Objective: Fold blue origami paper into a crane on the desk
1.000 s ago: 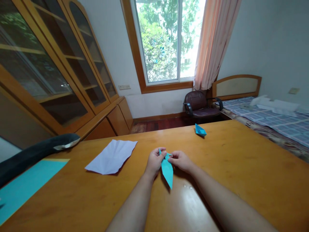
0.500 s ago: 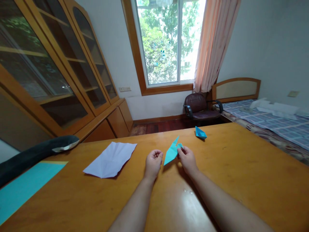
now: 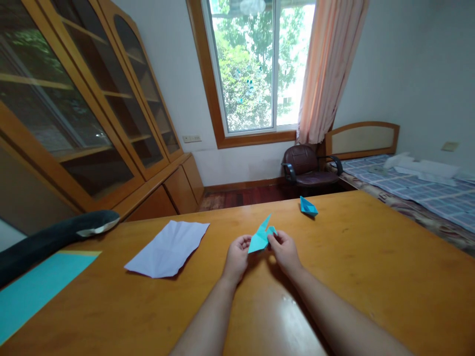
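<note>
A folded blue paper shape (image 3: 261, 236), long and pointed, is held just above the wooden table (image 3: 371, 277). My right hand (image 3: 285, 251) pinches its right side. My left hand (image 3: 237, 256) touches its lower left tip with the fingertips. The shape's forked upper end points away from me, toward the window.
A small blue paper boat (image 3: 308, 207) sits farther back on the table. A creased white sheet (image 3: 168, 248) lies to the left, a large blue sheet (image 3: 33, 291) at the left edge under a dark padded object (image 3: 52, 236). A chair (image 3: 308, 168) and bed (image 3: 419, 188) stand beyond.
The blue shape was turned from pointing toward me to pointing away. My left hand let go for a moment and now touches its lower tip again.
</note>
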`<move>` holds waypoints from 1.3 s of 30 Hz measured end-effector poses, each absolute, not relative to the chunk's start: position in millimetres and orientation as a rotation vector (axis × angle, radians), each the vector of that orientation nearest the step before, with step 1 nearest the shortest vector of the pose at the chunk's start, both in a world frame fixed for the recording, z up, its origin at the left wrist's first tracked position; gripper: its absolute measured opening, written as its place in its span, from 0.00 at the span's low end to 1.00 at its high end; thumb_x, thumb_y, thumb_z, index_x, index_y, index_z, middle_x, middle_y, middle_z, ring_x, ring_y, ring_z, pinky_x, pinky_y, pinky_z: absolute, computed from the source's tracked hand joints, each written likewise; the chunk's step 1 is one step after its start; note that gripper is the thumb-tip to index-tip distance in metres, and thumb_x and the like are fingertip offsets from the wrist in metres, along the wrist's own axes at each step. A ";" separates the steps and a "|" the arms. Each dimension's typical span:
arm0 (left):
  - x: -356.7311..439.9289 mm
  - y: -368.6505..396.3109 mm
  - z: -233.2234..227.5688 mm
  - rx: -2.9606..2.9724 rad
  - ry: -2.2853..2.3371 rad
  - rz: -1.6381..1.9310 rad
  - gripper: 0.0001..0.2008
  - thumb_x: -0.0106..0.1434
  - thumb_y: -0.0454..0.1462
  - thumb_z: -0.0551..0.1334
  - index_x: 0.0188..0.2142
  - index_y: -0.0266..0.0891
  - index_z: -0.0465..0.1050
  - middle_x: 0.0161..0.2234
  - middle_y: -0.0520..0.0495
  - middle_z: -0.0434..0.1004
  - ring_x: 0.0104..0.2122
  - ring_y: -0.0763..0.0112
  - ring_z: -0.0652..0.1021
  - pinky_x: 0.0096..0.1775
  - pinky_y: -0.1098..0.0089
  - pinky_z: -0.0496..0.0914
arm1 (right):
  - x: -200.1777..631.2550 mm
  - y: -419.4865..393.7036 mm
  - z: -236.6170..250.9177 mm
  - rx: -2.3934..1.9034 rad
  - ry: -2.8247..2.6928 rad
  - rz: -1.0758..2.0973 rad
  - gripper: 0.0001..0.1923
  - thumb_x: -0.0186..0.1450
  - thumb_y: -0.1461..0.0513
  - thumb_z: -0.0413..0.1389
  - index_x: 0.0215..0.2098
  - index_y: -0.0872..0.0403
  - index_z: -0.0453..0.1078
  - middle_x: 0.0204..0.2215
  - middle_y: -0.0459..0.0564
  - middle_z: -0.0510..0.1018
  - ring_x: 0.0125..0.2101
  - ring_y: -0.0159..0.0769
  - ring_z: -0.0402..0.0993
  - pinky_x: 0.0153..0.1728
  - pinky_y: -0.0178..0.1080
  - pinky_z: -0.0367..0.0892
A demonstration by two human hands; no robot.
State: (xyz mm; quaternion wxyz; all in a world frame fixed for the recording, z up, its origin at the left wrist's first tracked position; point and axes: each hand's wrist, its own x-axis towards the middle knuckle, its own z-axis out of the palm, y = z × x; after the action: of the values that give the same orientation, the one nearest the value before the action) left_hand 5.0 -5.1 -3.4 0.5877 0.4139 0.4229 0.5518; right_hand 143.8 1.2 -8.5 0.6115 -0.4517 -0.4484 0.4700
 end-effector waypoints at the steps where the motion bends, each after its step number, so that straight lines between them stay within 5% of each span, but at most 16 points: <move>1: 5.4 -6.2 -2.4 0.954 0.970 1.285 0.22 0.39 0.42 0.76 0.32 0.34 0.74 0.27 0.48 0.79 0.25 0.72 0.75 0.32 0.72 0.69 | 143.0 0.6 -9.0 -1.041 -1.061 1.089 0.23 0.50 0.44 0.61 0.20 0.54 0.64 0.16 0.42 0.67 0.20 0.30 0.61 0.22 0.33 0.59; 16: 1.3 -2.4 -11.3 0.707 0.716 1.307 0.18 0.44 0.38 0.72 0.36 0.36 0.74 0.28 0.48 0.78 0.30 0.68 0.77 0.36 0.69 0.70 | 131.9 -6.5 -19.7 -1.056 -1.459 0.958 0.14 0.58 0.53 0.56 0.22 0.55 0.65 0.19 0.42 0.66 0.23 0.31 0.61 0.26 0.33 0.60; 28: 3.0 -1.3 -11.6 0.710 0.635 1.314 0.16 0.45 0.34 0.70 0.36 0.36 0.75 0.33 0.47 0.79 0.37 0.64 0.78 0.44 0.64 0.70 | 129.7 -14.1 -2.2 -1.091 -1.738 0.738 0.10 0.62 0.60 0.54 0.35 0.55 0.76 0.31 0.48 0.80 0.31 0.36 0.72 0.36 0.35 0.66; 39: 7.2 0.8 -19.3 0.680 0.779 1.348 0.23 0.44 0.33 0.73 0.41 0.39 0.71 0.37 0.47 0.78 0.35 0.71 0.77 0.40 0.71 0.69 | 145.8 5.6 -0.5 -1.413 -1.785 0.461 0.14 0.63 0.58 0.51 0.24 0.54 0.71 0.21 0.46 0.75 0.22 0.31 0.65 0.24 0.32 0.53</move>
State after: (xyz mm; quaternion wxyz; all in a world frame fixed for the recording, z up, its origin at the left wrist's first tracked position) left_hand 7.2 0.8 -19.3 0.6605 0.3005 0.3443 0.5957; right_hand 145.8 5.6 -0.5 0.3979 -0.5581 -0.7050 0.1821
